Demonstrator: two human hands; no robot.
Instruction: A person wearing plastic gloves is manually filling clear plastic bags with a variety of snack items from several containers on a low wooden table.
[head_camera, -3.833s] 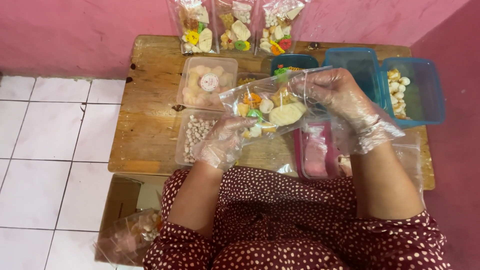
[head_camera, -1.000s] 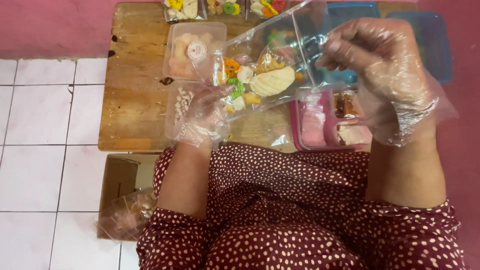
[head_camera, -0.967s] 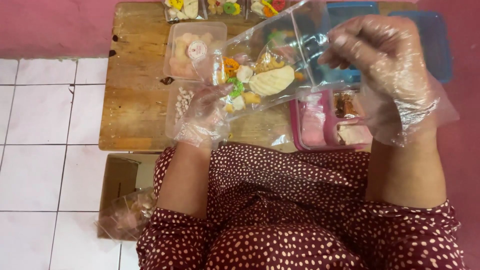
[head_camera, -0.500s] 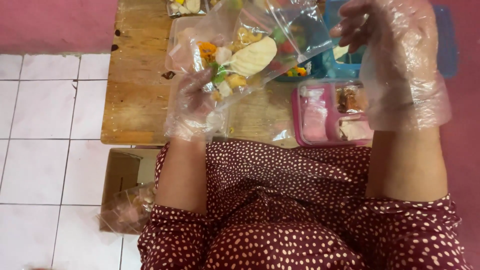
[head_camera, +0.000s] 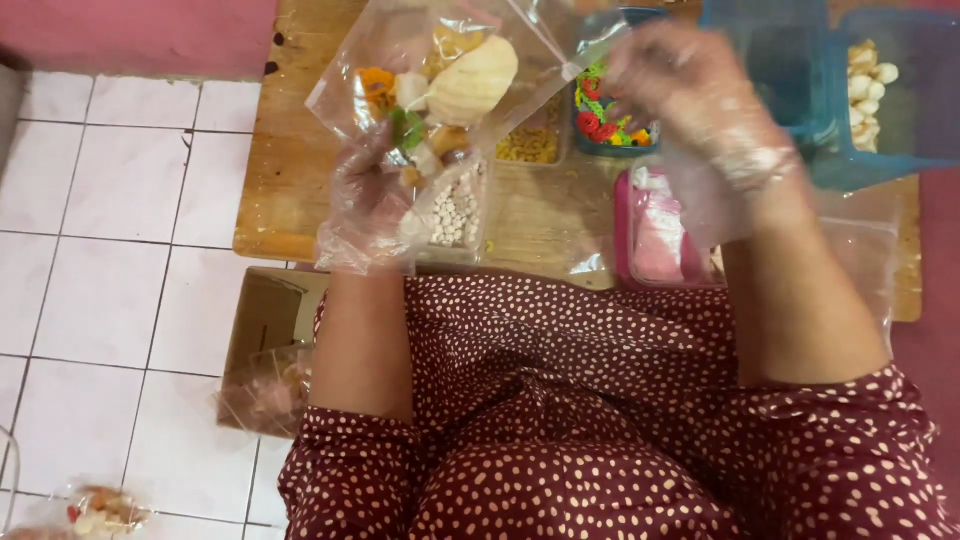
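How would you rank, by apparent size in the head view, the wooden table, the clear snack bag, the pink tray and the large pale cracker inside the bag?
1. wooden table
2. clear snack bag, though held nearer the camera
3. pink tray, partly hidden, so unsure against the bag
4. large pale cracker

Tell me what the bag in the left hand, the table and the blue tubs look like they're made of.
Bag: thin clear plastic film, glossy; it creases and the snacks show through.
Table: bare wood, matte and worn, with grain and dark stains.
Blue tubs: translucent hard plastic, probably; smooth walls, contents visible through them.
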